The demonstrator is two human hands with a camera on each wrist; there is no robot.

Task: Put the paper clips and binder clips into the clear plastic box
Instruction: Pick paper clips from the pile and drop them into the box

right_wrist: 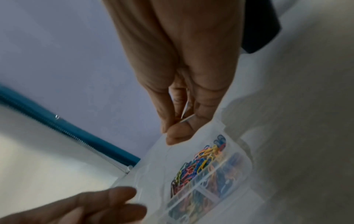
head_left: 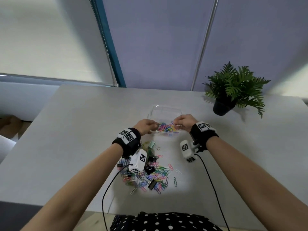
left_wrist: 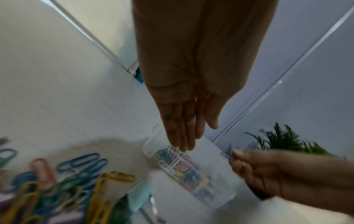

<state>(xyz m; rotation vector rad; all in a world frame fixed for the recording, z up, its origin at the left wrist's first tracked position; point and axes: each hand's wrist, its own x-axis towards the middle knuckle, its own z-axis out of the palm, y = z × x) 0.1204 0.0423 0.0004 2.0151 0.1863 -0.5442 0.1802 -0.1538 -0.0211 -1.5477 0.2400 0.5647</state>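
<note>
**Both hands over the box, loose clips lying behind the wrists**

The clear box [head_left: 166, 112] is being hovered over by both hands at the middle of the grey table [head_left: 83, 130], its long axis running left to right across the person. Its near compartment is already holding a bright heap of paper clips [head_left: 166, 127]. The left hand [head_left: 145, 125] is being held with fingers straight and together, tips touching or just above the box's left end, and nothing is being gripped by it. A thin, pale paper clip [right_wrist: 186, 116] is being pinched between thumb and fingers of the right hand [head_left: 183, 121] at the box's right end.

The remaining pile of clips [head_left: 150, 175], with black binder clips [head_left: 152, 184] among it, is lying nearer the body, below the left wrist, so the left hand is judged closer to it.

A potted fern [head_left: 233, 89] is standing at the far right of the table; a window blind [head_left: 41, 39] and a lilac wall [head_left: 158, 39] are being seen beyond.
</note>
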